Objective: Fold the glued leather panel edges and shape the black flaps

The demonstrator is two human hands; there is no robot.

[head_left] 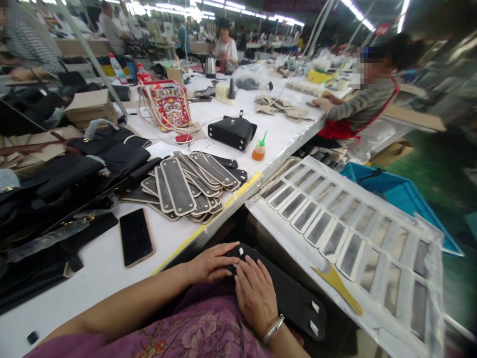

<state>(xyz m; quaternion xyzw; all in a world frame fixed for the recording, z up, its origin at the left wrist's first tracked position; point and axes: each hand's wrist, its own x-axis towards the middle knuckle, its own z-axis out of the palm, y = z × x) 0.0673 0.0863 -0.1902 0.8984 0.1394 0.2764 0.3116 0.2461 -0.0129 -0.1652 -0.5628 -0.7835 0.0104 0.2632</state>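
Observation:
A long black panel [286, 288] with rounded corners lies across my lap, with small white tabs near its ends. My left hand [214, 263] holds the panel's far end, its fingertips close to one white tab [241, 251]. Over the same end bends my right hand [257, 296], fingers together and pressed onto the panel beside the left fingertips. Two more white tabs [315, 318] show at the near end. What lies beneath the fingertips is hidden.
On the table at left are a pile of pale-edged dark strips [179, 186], a phone [136, 237] and black bags [55, 184]. Farther back stand a black bag [231, 132] and a small glue bottle [259, 149]. At right, a board [376, 308] holds strips and a yellow scraper [339, 288]. A co-worker [357, 104] sits beyond.

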